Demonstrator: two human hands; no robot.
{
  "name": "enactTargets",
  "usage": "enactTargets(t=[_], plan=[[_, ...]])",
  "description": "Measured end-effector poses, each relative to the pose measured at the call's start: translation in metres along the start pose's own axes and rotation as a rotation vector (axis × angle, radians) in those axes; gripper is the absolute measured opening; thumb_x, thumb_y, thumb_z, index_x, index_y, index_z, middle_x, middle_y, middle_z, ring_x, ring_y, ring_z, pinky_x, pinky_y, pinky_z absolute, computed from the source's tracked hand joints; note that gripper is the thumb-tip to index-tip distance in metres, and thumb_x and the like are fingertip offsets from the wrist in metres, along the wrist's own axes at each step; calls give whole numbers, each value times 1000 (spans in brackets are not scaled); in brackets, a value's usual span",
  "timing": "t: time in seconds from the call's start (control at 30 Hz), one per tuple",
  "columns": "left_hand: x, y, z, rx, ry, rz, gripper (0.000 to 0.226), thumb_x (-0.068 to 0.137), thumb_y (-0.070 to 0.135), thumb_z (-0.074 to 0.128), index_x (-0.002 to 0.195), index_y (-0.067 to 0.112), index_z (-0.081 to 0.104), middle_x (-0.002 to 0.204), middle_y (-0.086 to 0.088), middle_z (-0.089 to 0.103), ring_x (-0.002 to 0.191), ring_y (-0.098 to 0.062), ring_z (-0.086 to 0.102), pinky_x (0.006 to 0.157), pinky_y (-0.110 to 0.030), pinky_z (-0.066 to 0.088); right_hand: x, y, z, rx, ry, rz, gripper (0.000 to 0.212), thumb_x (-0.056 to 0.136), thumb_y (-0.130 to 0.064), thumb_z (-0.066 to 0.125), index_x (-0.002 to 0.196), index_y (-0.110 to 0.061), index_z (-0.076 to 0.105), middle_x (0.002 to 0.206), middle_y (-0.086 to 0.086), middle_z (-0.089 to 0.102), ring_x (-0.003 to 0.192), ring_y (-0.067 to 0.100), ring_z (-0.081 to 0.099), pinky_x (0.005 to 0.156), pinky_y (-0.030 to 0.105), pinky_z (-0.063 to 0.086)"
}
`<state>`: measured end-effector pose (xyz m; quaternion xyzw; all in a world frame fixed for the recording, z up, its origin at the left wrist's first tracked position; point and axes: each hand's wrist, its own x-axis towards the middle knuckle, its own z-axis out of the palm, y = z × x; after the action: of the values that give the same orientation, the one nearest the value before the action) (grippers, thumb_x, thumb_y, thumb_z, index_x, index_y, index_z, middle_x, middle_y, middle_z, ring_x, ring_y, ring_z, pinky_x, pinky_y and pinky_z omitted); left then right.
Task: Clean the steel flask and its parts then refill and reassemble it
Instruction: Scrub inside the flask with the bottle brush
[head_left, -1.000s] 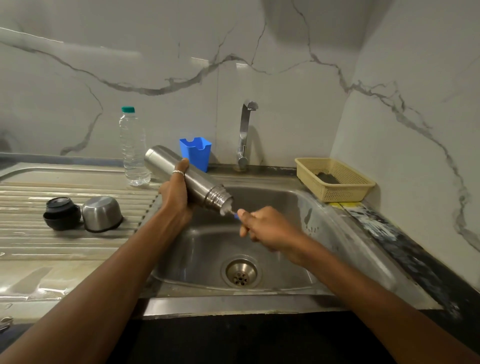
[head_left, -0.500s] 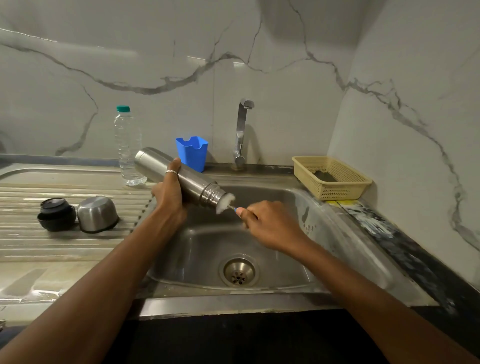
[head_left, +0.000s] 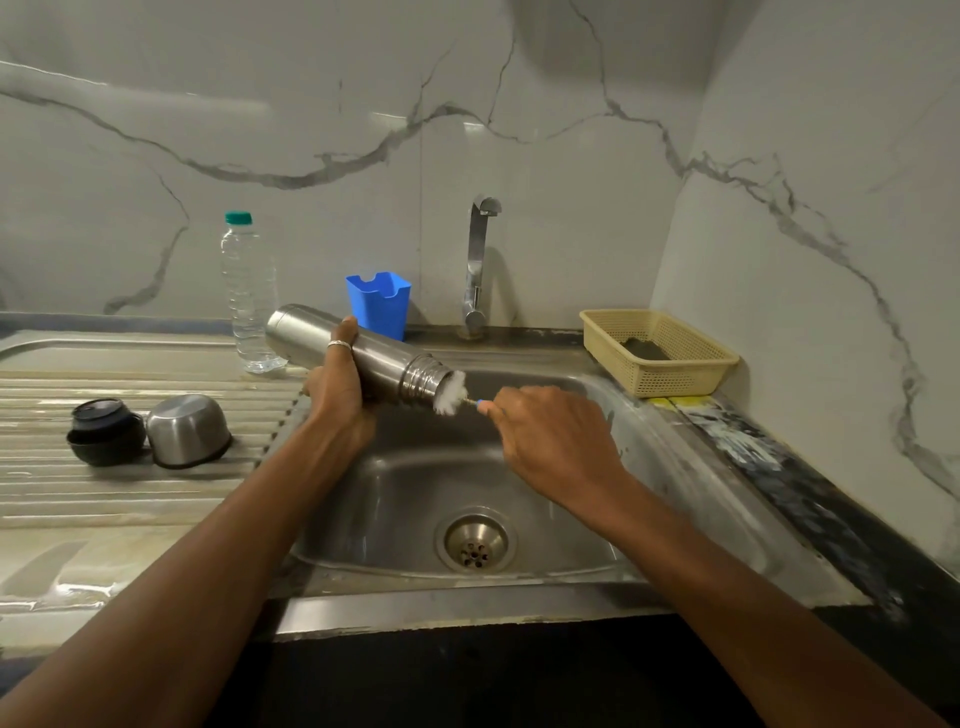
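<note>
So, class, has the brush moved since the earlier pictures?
Yes. Against the tap, the brush has drawn rightward, out of the flask; more bristles show.

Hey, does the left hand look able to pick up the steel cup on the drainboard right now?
Likely not yet: the left hand grips the flask. The steel cup itself lies unobstructed nearby.

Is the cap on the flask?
No, the flask has its mouth open with the brush in it, and the cap lies on the drainboard.
</note>
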<state>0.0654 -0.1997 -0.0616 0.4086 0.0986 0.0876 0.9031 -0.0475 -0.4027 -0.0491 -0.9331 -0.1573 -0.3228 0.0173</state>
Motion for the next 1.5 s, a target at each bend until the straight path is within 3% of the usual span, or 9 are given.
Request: enactTargets(t=[0.1,0.2,0.33,0.5,0.73,0.93,1.1,1.27,1.5], plan=[[0,-1,0,28,5,11,56,87,34,76,130,5,57,106,-10,72,92,-25,73,74,-42,61,4,-7,-4,435,-346,288,47,107,-38,44,85,-10,74,76,4,71,79,25,68,75,36,52],[0,-1,0,33,15,13,59,86,36,77,131,4,56,107,-10,72,93,-25,74,76,-44,62,5,-5,-5,663,-383,397,40,105,-38,50,76,-18,69,74,0,73,79,14,68,79,31,50],[3,1,-3,2,42,4,64,83,37,79,132,4,54,114,-13,72,93,-26,75,79,-46,62,1,0,6,380,-197,160,24,94,-37,71,95,-18,57,84,-5,61,72,14,58,66,32,51],[3,2,-4,-57,36,9,69,81,36,81,134,3,53,119,-15,72,95,-27,76,80,-49,62,-1,4,0,54,56,-3,23,100,-39,61,89,-18,60,70,-7,52,55,13,50,47,26,36],[3,-2,-2,4,21,4,62,85,34,79,131,3,53,112,-13,72,97,-28,74,87,-52,60,4,3,-1,400,-300,239,51,107,-42,42,83,-11,74,76,6,73,75,24,67,76,40,53],[5,-1,-4,-2,22,-3,61,84,34,80,130,2,54,113,-15,72,96,-29,74,87,-52,60,1,6,1,420,-172,157,26,92,-38,72,91,-16,58,80,-5,59,72,15,56,66,37,52],[4,0,-3,-46,-19,-25,60,87,32,77,134,4,53,116,-15,72,97,-29,75,79,-48,61,1,6,-7,198,-94,143,26,100,-43,60,90,-19,61,77,-3,60,71,19,57,61,35,43],[2,0,-3,33,21,-41,64,85,38,78,134,9,50,115,-12,71,97,-28,73,83,-55,60,4,7,-2,465,-391,326,45,106,-37,47,85,-9,76,67,1,66,75,24,66,76,38,53],[2,2,-2,60,77,-46,65,84,43,78,133,10,49,112,-10,71,93,-27,74,77,-58,61,0,4,0,214,-210,51,23,100,-40,60,98,-17,55,86,-4,57,73,17,56,66,37,51]])
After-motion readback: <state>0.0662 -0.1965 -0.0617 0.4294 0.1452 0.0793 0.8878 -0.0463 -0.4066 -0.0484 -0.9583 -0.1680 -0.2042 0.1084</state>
